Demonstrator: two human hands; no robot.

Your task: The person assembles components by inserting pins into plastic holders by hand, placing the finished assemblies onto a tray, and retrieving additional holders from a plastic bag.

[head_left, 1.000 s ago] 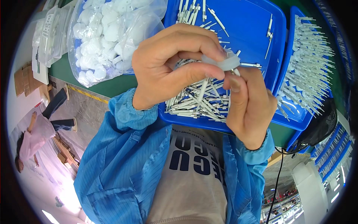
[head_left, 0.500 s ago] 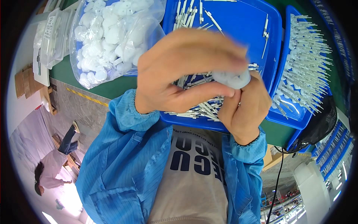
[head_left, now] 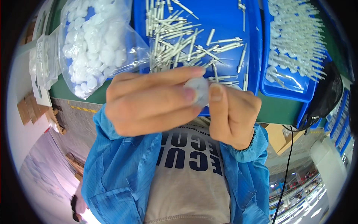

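In front of my chest, my left hand point(head_left: 149, 104) closes its fingers on a small round, translucent white plastic cap point(head_left: 202, 91). My right hand point(head_left: 235, 115) is curled against the cap's right side, thumb up and fingers folded. Whatever is pinched in that right hand is hidden behind the thumb and fingers. Just beyond both hands, several thin white rods point(head_left: 175, 44) with metallic parts lie loose and crossed in a blue tray point(head_left: 220, 15).
A clear bag of white caps point(head_left: 95, 44) lies left of the tray. On the right, a second blue tray point(head_left: 285, 93) holds many rods with caps point(head_left: 296, 35), their ends pointing right. A black bag point(head_left: 328, 95) and cable point(head_left: 286, 168) are at the right edge.
My left fingers have come down from an arch over the cap and now lie across it. The cap sits lower and further left in view, and the trays appear higher.
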